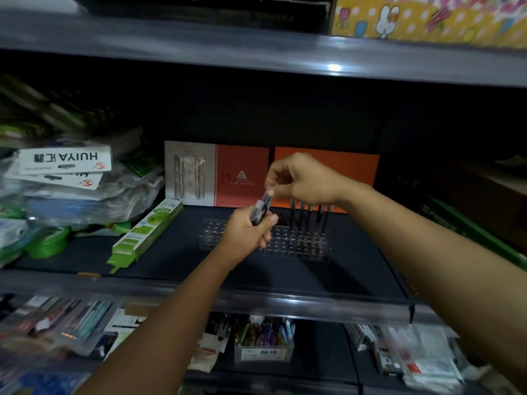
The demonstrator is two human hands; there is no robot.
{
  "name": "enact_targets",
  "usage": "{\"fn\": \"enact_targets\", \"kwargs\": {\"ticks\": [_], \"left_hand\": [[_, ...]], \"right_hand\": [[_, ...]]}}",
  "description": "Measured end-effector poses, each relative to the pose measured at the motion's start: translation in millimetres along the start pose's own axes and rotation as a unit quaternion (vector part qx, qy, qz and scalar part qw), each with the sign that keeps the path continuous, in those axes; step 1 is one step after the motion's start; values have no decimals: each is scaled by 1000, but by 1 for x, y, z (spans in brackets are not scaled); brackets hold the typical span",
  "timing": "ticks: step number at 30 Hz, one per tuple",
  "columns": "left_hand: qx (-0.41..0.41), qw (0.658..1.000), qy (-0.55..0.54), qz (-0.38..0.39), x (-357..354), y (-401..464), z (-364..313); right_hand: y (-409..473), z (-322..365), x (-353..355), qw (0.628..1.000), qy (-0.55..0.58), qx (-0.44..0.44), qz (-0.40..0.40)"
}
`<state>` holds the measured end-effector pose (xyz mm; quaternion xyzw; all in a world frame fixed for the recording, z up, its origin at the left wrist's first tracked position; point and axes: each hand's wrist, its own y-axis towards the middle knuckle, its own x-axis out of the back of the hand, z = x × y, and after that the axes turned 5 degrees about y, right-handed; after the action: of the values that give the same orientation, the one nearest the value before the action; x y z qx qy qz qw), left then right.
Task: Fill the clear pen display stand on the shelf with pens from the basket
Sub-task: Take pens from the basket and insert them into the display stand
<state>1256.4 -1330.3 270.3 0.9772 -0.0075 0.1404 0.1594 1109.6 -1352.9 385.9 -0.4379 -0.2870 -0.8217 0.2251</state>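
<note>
Clear acrylic pen display stand [285, 246] sits on the dark shelf [171, 260], with a few dark pens [309, 216] upright in its right rear holes. Above its middle, the left hand [246, 238] grips a bundle of pens [259, 213], while the right hand [305, 179] pinches the top of one pen [268, 195] from that bundle. Green boxes [148, 230] lie to the left

i'm looking into a stationery shop: dark metal shelves [256, 297] with clear price rails, green boxed pen packs [148, 232], orange packaged pen sets [242, 175] against the back, and a clear tub of loose coloured pens [263, 342] on the shelf below.
</note>
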Motion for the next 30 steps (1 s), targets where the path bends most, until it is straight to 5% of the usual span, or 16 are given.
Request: {"fn": "enact_targets", "kwargs": {"ticks": [18,30], "left_hand": [[22,998,57,-34,32,-14,12],[26,998,38,-35,17,10,20]], "right_hand": [[7,3,30,949,159,-102,-254],[18,-50,2,975,-20,-126,-181]]}}
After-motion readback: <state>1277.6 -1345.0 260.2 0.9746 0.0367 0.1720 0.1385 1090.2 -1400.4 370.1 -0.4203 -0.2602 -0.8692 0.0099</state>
